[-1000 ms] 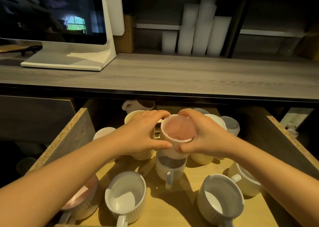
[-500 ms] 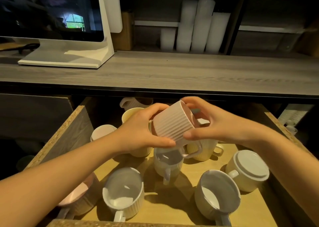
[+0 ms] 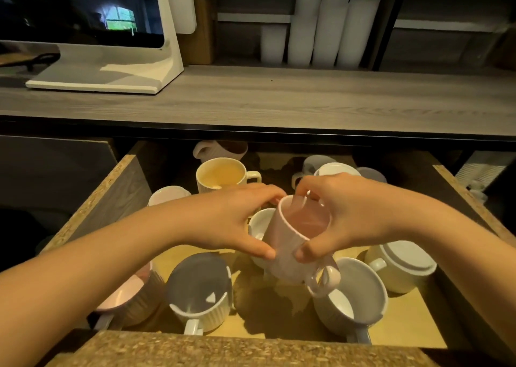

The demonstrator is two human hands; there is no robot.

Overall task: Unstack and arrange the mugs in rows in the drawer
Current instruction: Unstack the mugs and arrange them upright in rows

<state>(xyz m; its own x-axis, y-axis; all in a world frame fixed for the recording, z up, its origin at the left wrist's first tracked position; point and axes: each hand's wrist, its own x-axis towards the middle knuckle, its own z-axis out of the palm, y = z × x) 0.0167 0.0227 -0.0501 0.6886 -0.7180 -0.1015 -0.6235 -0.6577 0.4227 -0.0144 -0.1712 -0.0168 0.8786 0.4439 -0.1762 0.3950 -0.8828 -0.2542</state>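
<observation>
Both hands hold a pink ribbed mug (image 3: 290,244) over the middle of the open wooden drawer (image 3: 117,188). The mug is mouth up, tilted a little, its handle low on the right. My left hand (image 3: 231,221) grips its left side with the thumb on the wall. My right hand (image 3: 343,216) grips the rim and right side. Just behind and left of it a white mug (image 3: 258,224) shows partly. Several more mugs stand around: a cream one (image 3: 220,175), a white ribbed one (image 3: 199,291), a grey-white one (image 3: 354,294), an upturned one (image 3: 402,263).
A pink mug (image 3: 125,297) lies under my left forearm at the drawer's front left. More mugs sit at the back (image 3: 335,170). A grey wooden counter (image 3: 279,98) runs above the drawer with a white monitor stand (image 3: 111,76) and stacks of white cups (image 3: 321,23).
The pink mug has been turned from lying sideways, mouth away, to mouth up and lowered a little toward the drawer's middle. Both hands kept hold and moved down with it.
</observation>
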